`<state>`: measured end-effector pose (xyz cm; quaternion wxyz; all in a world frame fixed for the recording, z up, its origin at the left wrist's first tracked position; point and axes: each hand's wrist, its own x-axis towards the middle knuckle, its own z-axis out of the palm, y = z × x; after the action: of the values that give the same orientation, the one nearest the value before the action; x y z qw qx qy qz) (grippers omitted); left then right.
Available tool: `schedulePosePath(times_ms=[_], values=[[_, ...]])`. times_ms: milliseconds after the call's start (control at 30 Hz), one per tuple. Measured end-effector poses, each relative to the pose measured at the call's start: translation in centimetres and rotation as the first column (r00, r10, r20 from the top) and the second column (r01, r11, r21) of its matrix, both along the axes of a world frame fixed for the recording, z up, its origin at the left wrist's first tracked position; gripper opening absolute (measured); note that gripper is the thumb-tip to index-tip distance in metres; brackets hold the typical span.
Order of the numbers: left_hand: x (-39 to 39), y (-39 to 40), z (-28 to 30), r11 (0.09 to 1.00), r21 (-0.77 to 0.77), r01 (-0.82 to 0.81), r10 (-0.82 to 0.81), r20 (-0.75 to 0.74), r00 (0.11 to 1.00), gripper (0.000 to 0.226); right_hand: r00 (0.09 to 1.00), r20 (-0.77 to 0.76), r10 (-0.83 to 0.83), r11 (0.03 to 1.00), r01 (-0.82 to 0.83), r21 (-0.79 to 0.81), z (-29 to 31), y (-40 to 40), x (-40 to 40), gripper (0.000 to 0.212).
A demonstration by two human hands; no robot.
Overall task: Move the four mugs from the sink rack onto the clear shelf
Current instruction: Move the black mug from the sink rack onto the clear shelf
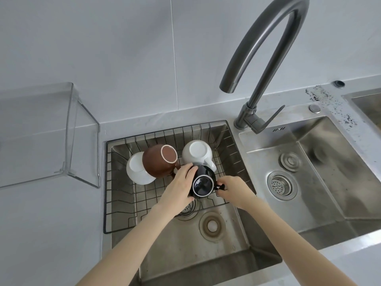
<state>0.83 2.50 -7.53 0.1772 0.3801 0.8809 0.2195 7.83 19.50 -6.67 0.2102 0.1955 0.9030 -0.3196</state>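
Several mugs lie upside down in the wire sink rack point(119, 203). A black mug point(203, 183) sits at the rack's front right; my left hand point(179, 190) wraps its left side and my right hand point(231, 187) pinches its handle. Behind it rests a white mug point(196, 152). A brown mug point(159, 161) leans over another white mug point(137, 172) at the left. The clear shelf point(41, 129) stands on the counter left of the sink, with nothing on it.
A tall grey faucet point(266, 65) arches over the sink's back right. A second steel basin point(321, 172) with a drain strainer lies to the right. The tiled wall rises behind the counter.
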Motion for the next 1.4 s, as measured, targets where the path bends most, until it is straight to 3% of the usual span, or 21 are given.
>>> schedulePosePath(times_ms=[267, 433, 567, 733, 1200, 1400], values=[[-0.6, -0.6, -0.3, 1.000, 0.013, 0.003, -0.003, 0.019, 1.000, 0.087, 0.992, -0.087, -0.090, 0.984, 0.075, -0.163, -0.2, 0.4, 0.7, 0.011], [-0.6, -1.3, 1.1, 0.990, 0.137, -0.046, 0.049, -0.023, 0.999, 0.086, 0.976, -0.201, -0.086, 0.981, 0.048, -0.185, 1.3, 0.4, 0.9, 0.008], [-1.0, -2.5, 3.8, 0.961, 0.250, -0.121, 0.151, -0.102, 0.983, 0.086, 0.938, -0.339, -0.069, 0.981, 0.003, -0.192, 4.3, 0.2, -0.2, 0.019], [-1.8, -5.2, 8.5, 0.909, 0.353, -0.220, 0.296, -0.177, 0.938, 0.090, 0.874, -0.482, 0.066, 0.980, -0.148, -0.134, 9.2, -1.4, -2.9, 0.027], [-6.5, -19.0, 19.5, 0.824, 0.451, -0.343, 0.497, -0.284, 0.820, 0.091, 0.644, -0.707, 0.292, 0.921, -0.390, 0.025, 19.5, -14.3, -12.3, 0.015], [-10.2, -27.2, 21.2, 0.816, 0.429, -0.387, 0.523, -0.265, 0.810, 0.091, 0.628, -0.715, 0.306, 0.905, -0.425, 0.014, 20.4, -22.5, -16.6, 0.015]])
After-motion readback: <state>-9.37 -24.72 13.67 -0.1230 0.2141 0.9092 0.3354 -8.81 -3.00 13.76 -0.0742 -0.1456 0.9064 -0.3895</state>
